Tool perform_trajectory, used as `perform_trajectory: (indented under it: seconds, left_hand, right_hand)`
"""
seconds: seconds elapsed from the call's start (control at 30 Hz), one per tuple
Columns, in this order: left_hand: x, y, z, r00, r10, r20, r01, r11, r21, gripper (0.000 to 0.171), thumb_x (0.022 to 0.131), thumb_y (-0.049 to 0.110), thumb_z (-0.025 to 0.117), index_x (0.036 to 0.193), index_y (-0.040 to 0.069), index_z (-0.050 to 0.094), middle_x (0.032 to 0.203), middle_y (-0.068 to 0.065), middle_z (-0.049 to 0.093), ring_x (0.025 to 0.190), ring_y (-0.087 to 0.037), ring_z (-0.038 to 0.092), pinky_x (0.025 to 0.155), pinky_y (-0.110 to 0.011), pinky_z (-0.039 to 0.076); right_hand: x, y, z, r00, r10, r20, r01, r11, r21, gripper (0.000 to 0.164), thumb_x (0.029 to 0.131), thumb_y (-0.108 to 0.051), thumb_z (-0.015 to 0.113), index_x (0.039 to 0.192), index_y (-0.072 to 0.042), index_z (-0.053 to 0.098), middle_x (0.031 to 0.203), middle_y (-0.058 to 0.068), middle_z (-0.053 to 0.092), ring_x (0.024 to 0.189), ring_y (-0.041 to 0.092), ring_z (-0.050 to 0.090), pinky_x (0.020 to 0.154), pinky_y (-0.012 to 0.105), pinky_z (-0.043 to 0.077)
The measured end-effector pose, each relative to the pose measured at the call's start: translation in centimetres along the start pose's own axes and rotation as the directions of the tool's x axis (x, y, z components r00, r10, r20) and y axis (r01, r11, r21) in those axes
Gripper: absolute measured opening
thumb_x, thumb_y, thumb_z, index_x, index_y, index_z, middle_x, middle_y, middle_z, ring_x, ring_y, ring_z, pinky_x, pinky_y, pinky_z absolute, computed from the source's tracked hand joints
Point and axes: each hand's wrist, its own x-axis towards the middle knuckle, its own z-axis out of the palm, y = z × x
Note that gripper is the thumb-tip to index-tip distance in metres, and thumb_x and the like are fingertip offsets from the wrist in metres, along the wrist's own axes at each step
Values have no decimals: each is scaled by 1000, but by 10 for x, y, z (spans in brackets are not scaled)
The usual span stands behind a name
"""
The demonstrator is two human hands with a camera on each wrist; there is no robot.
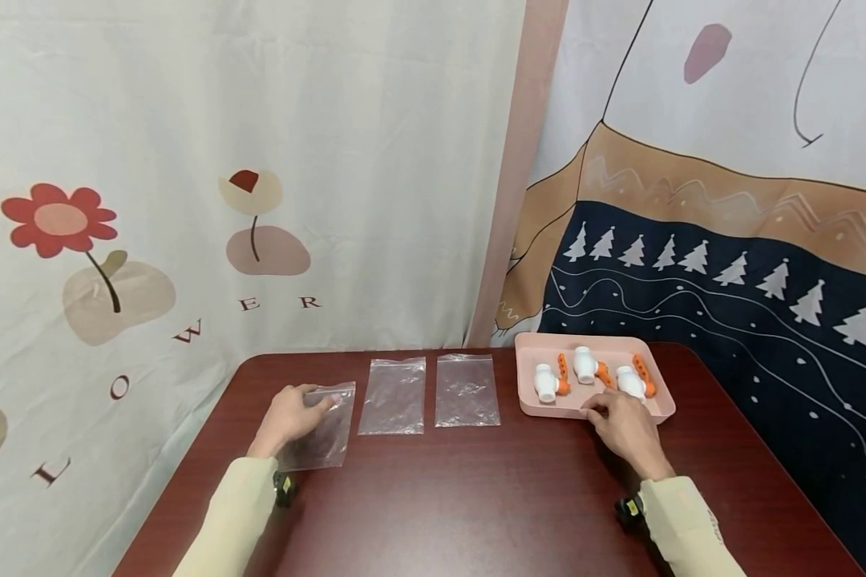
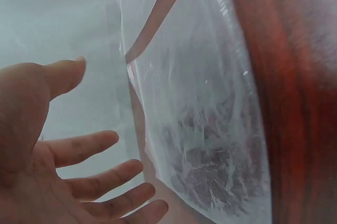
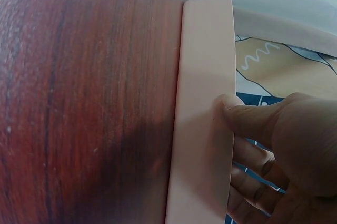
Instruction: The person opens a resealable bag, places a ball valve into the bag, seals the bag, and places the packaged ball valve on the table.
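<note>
On the left, my left hand hovers over a clear zip bag, thumb and fingers spread and holding nothing. That hand's spread fingers show beside the bag in the left wrist view. My right hand grips the near wall of a pink tray. In the right wrist view its thumb presses the wall's outer face while the fingers reach over the rim. Inside the tray lie three white pipe valves with orange handles: a left one, a middle one and a right one.
Two more clear zip bags lie flat between the hands, a middle bag and a right bag. All rest on a dark red wooden table. Printed curtains hang right behind its far edge.
</note>
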Motion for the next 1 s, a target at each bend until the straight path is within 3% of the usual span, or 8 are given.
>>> perform_trajectory:
  seconds: [0.17, 0.3, 0.43, 0.53, 0.6, 0.8, 1.0]
  left_hand:
    - [10, -7, -5, 995, -100, -17, 98, 993, -69, 78, 100, 57, 55, 140, -10, 53, 140, -35, 55, 130, -52, 53, 102, -63, 49]
    - [17, -12, -6, 983, -172, -60, 167, 982, -83, 74, 100, 52, 57, 135, -13, 56, 136, -37, 57, 121, -53, 58, 94, -61, 52]
    - [25, -17, -6, 975, -207, -82, 203, 977, -60, 63, 98, 47, 61, 119, -12, 65, 118, -36, 65, 97, -47, 65, 77, -55, 55]
    - [31, -19, -6, 967, -247, -67, 244, 969, -47, 56, 97, 45, 63, 105, -10, 69, 104, -31, 68, 83, -39, 64, 69, -50, 53]
    - [34, -19, -5, 960, -276, -54, 274, 961, -41, 55, 96, 45, 64, 103, -10, 69, 102, -31, 68, 82, -37, 63, 69, -50, 53]
    - [41, -19, -5, 948, -318, -17, 318, 948, -14, 63, 94, 43, 68, 117, -15, 64, 115, -38, 64, 97, -48, 65, 79, -56, 56]
    - [45, -20, -3, 931, -364, -15, 364, 931, 24, 50, 94, 39, 70, 105, -10, 69, 97, -27, 69, 82, -34, 63, 70, -47, 54]
  right_hand:
    - [1, 0, -1, 1000, 6, 3, -6, 1000, -6, 5, 91, -14, 76, 88, -15, 80, 85, 2, 69, 78, 20, 58, 72, 40, 49]
    - [1, 0, 0, 1000, 8, 8, -8, 1000, -6, 5, 91, -14, 76, 88, -16, 80, 83, 1, 68, 76, 18, 58, 71, 39, 48]
    - [2, 0, 0, 1000, 7, 7, -7, 1000, -6, 5, 91, -15, 76, 88, -16, 80, 83, 1, 68, 76, 18, 58, 70, 38, 48]
    - [1, 0, 0, 1000, 2, 3, -2, 1000, -12, 5, 92, -15, 76, 88, -15, 80, 86, 2, 69, 77, 20, 59, 71, 40, 49]
    - [1, 0, 0, 1000, 0, 3, 0, 1000, -13, 5, 91, -15, 76, 89, -14, 80, 88, 4, 70, 79, 21, 60, 73, 42, 51]
    - [-1, 0, 1, 1000, 3, -1, -3, 1000, -13, 4, 91, -14, 76, 89, -14, 80, 90, 5, 72, 83, 25, 63, 77, 49, 54]
    - [0, 0, 0, 1000, 2, 2, -2, 1000, -14, 4, 91, -14, 76, 89, -14, 80, 91, 6, 72, 84, 25, 63, 77, 48, 54]
